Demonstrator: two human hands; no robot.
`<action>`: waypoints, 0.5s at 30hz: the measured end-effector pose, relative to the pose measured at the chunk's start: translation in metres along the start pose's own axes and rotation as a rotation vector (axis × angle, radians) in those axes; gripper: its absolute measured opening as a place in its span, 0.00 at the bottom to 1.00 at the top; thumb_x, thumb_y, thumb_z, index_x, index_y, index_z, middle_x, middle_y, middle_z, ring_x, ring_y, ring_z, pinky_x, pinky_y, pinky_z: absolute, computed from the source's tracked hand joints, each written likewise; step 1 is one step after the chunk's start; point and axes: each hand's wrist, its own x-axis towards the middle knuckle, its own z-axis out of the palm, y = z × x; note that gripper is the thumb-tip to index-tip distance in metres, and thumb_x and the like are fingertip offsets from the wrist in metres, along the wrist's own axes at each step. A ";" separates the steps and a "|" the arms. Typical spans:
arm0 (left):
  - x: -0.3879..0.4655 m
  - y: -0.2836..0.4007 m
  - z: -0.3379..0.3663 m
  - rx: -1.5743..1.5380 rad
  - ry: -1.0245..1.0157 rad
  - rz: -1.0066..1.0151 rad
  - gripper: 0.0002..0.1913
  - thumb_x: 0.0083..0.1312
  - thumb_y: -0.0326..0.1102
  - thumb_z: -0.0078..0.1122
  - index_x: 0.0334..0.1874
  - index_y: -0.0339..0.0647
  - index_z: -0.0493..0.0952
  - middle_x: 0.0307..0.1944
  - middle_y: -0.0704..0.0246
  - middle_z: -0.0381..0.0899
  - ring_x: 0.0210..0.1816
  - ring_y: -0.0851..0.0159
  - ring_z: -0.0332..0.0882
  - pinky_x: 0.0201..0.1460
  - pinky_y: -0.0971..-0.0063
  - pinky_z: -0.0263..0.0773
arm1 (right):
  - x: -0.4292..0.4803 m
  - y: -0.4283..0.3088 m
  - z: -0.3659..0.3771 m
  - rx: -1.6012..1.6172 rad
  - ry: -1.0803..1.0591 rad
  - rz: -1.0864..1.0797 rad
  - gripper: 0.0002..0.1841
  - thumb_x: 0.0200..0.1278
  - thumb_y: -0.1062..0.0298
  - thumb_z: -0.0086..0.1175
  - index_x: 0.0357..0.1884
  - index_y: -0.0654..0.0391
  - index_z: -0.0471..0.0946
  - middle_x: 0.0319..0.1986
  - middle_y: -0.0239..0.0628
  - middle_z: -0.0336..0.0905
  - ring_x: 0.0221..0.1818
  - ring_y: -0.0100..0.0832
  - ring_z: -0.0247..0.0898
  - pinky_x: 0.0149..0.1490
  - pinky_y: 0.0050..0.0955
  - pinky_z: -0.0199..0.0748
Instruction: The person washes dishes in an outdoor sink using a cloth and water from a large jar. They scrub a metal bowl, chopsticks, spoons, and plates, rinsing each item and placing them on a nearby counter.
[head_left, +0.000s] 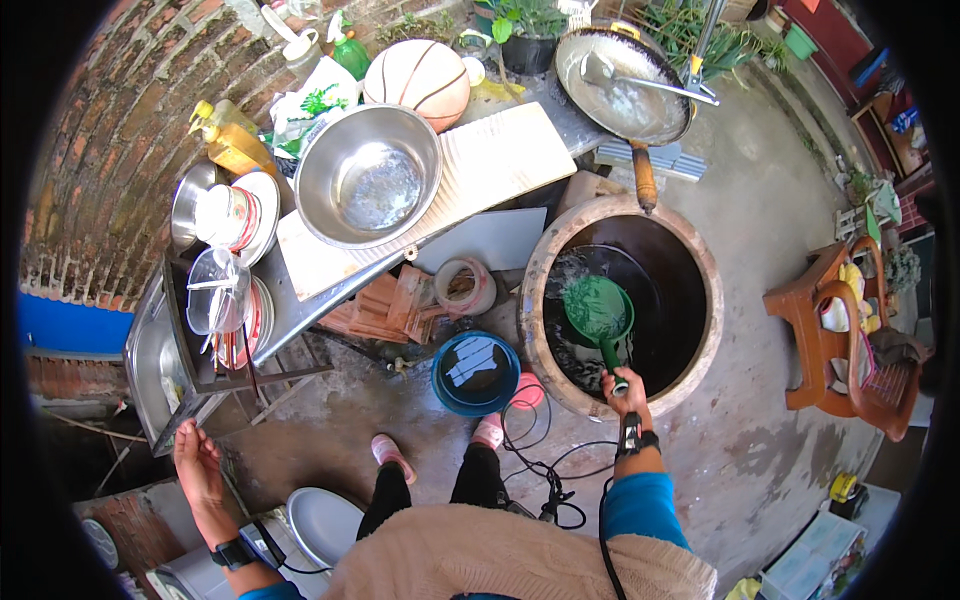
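Observation:
My right hand (627, 394) grips the handle of a green plastic water dipper (598, 306). The dipper's bowl holds water and sits inside the mouth of a large brown jar (711, 262), at or just above the dark water; I cannot tell which. My left hand (198, 459) is at the near corner of a stainless steel sink (154, 360), its fingers loosely curled and nothing seen in them. Whether it touches the sink's edge is unclear. A blue basin of water (475, 373) stands on the floor left of the jar. An empty-looking steel basin (371, 176) rests on a pale ridged board (510, 157).
A wok (622, 86) with a spatula juts its wooden handle over the jar's far rim. Stacked bowls (225, 217) and a chopstick holder (217, 292) crowd the counter's left end. Black cables (551, 480) loop across the wet floor near my feet. A wooden chair (840, 337) stands right.

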 end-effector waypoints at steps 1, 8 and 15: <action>0.001 0.001 -0.001 -0.036 -0.032 0.010 0.07 0.66 0.38 0.50 0.41 0.45 0.71 0.25 0.78 0.70 0.23 0.79 0.66 0.24 0.87 0.62 | -0.019 0.002 0.004 -0.091 -0.085 -0.057 0.15 0.48 0.75 0.53 0.41 0.58 0.67 0.31 0.44 0.71 0.25 0.27 0.67 0.26 0.19 0.71; 0.007 0.007 -0.022 -0.121 -0.088 -0.004 0.07 0.66 0.37 0.50 0.42 0.45 0.71 0.26 0.77 0.70 0.24 0.79 0.66 0.25 0.86 0.62 | -0.161 -0.007 0.078 -0.492 -0.249 -0.265 0.28 0.49 0.72 0.50 0.57 0.59 0.62 0.30 0.41 0.71 0.22 0.27 0.67 0.23 0.20 0.68; 0.021 -0.011 -0.078 -0.300 -0.101 -0.056 0.07 0.66 0.37 0.50 0.42 0.45 0.71 0.26 0.77 0.70 0.25 0.77 0.66 0.27 0.85 0.63 | -0.306 0.037 0.215 -0.739 -0.344 -0.284 0.33 0.46 0.70 0.52 0.59 0.62 0.59 0.29 0.44 0.70 0.19 0.28 0.67 0.18 0.22 0.69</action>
